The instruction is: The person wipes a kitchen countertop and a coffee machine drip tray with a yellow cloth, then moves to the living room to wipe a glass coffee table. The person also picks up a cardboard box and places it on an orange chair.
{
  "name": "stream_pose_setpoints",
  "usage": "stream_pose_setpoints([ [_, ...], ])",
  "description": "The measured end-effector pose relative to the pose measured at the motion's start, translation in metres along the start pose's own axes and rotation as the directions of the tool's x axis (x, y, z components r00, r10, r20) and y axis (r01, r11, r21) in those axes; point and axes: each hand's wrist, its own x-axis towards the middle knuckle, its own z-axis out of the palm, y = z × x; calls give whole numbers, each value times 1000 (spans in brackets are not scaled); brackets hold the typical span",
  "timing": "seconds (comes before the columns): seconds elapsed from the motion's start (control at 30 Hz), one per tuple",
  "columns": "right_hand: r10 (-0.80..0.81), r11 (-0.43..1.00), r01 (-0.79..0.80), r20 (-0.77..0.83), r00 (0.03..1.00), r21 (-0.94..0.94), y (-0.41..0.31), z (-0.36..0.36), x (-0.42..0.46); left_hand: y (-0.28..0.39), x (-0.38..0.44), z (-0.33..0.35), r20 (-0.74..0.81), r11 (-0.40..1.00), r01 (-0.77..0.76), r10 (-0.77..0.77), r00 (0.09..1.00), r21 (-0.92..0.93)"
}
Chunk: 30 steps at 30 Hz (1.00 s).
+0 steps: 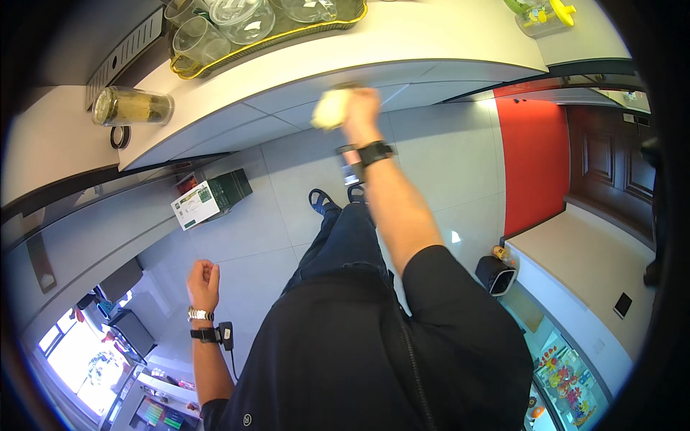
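Observation:
My right hand (362, 110) is stretched forward, closed on a pale yellow cloth (331, 109) that is blurred and lies by the front face of the cabinet (291, 102). Whether the cloth touches the cabinet front, I cannot tell. A black strap is round that wrist. Low at my left side, my left hand (204, 281) has its fingers curled in and holds nothing visible; its wrist bears a metal watch and a black strap with a small device. Beyond the cabinet's edge, a gold-rimmed tray (264, 47) carries several clear glass vessels (200, 40).
A clear lidded jar (133, 106) lies at the left of the cabinet top, near a black ring (120, 137). At the right stands a yellow-lidded container (544, 19). A green and white box (211, 199) is on the tiled floor. A black bin (495, 275) stands at the right.

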Motion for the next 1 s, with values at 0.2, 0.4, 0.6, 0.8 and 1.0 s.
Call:
stream_pose_setpoints([
  [0.2, -182, 979, 151, -240, 953, -140, 33, 13, 14, -9, 4, -14, -5, 998, 22, -22, 1000, 52],
  [0.4, -38, 992, 35, 27, 999, 121, 20, -1, 5, 6, 27, -8, -19, 998, -40, 42, 999, 51],
  [0.6, -332, 930, 275, -241, 912, -243, 33, 20, 18, 50, 68, -12, 61, 976, -185, 179, 982, 118],
  [0.8, 118, 980, -100, 93, 989, -174, 15, -33, -25, 91, 92, -4, 131, 928, -291, 267, 955, 231],
  [1.0, 199, 953, -266, 364, 910, 143, 31, -69, 4, 164, 144, -3, 139, 765, -532, 520, 843, 363],
])
